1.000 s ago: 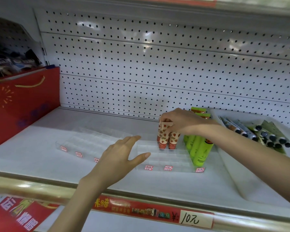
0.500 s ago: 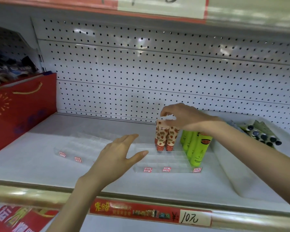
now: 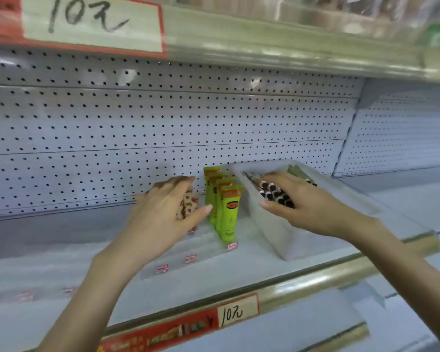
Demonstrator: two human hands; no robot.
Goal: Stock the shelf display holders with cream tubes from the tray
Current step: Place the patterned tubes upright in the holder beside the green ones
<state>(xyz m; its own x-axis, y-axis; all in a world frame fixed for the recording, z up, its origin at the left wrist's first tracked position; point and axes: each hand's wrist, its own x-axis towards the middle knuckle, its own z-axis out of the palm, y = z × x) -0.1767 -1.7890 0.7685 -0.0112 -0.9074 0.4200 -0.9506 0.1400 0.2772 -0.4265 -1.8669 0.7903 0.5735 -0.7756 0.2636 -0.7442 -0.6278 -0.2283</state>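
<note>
A clear display holder [image 3: 188, 260] with small red labels sits on the white shelf. Several green tubes [image 3: 228, 212] stand upright in its right row, and red-patterned tubes [image 3: 188, 204] stand to their left. My left hand [image 3: 163, 217] hovers in front of the patterned tubes with fingers spread, partly hiding them. The white tray [image 3: 277, 237] stands to the right, tilted toward me. My right hand [image 3: 308, 207] reaches into it and lies over black-capped tubes [image 3: 274, 193]. Whether its fingers grip any of them is hidden.
The pegboard back wall [image 3: 163, 123] rises behind the shelf. A gold rail [image 3: 315, 280] with a red "10" price strip [image 3: 231, 312] edges the front. An upper shelf with a large price label [image 3: 92, 21] hangs overhead. Another clear holder [image 3: 23, 295] lies blurred at far left.
My right hand left the patterned tubes and moved right into the tray. My left hand rose toward the patterned tubes. The view swung right, and the red bag is out of sight.
</note>
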